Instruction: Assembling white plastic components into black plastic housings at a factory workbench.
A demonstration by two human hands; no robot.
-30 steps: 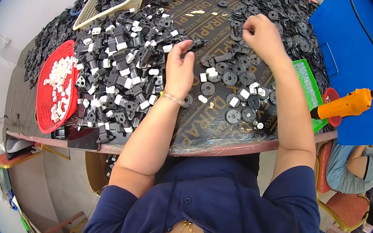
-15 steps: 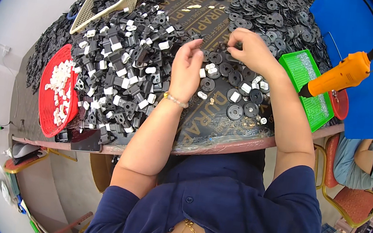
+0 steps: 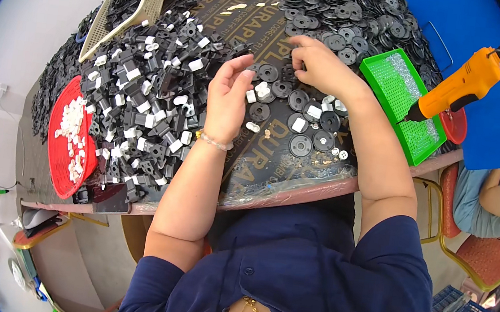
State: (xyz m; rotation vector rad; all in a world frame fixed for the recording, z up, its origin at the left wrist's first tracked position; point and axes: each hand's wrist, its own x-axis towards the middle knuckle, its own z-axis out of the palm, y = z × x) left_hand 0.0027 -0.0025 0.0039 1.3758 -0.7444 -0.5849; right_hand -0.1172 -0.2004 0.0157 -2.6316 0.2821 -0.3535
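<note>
My left hand (image 3: 227,100) hovers with curved, parted fingers at the right edge of a heap of black plastic housings with white inserts (image 3: 158,92); nothing shows in it. Across a small gap, my right hand (image 3: 322,68) has its forefinger stretched toward the far side and its thumb lower down, apart. Below its fingers lie small dark parts, partly hidden. Between and below the hands, black round discs (image 3: 300,145) are laid out in a loose group. White blocks (image 3: 298,122) rest on or beside some of them.
A red basket of white pieces (image 3: 63,158) stands at the left, a cream crate (image 3: 148,3) behind the heap. Piled discs (image 3: 343,8) cover the far right. An orange electric screwdriver (image 3: 458,88) hangs over a green tray of screws (image 3: 417,139). A person (image 3: 488,201) sits at the right.
The view has shifted a little, so the table things appear farther left. My right fingers have gone from a curled, nearly closed pose to a more stretched one. My left hand keeps its shape.
</note>
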